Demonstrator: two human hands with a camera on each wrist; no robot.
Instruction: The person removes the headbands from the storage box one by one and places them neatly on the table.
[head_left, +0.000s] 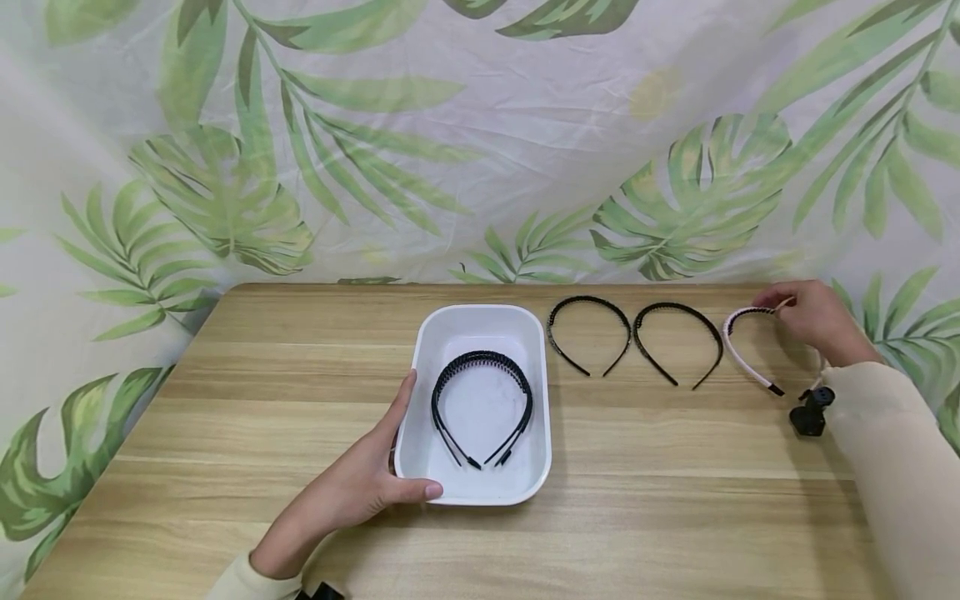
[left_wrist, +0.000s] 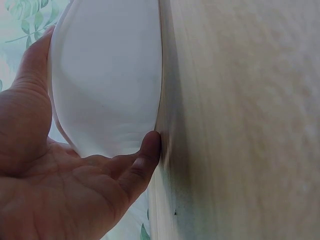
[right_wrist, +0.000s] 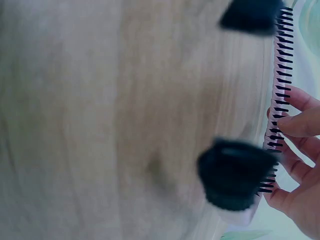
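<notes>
A white plastic tray (head_left: 542, 467) sits on the table, holding several black toothed headbands (head_left: 480, 358) nested together. My left hand (head_left: 363, 475) grips the tray's near left corner, thumb on the near wall and fingers along the left side; the left wrist view shows fingertips at the tray's lower edge (left_wrist: 120, 135). At the far right, my right hand (head_left: 817, 321) pinches the top of a pink headband (head_left: 741, 357) with black teeth. In the right wrist view, thumb and fingers hold its toothed band (right_wrist: 279, 95); its dark ends look blurred.
Between tray and pink headband lie two black headbands, one nearer the tray (head_left: 590, 298) and one farther right (head_left: 678, 306). They line the back of the wooden table (head_left: 637, 508). Behind hangs a leaf-print cloth (head_left: 525, 150). A black device (head_left: 810, 412) is at the right wrist.
</notes>
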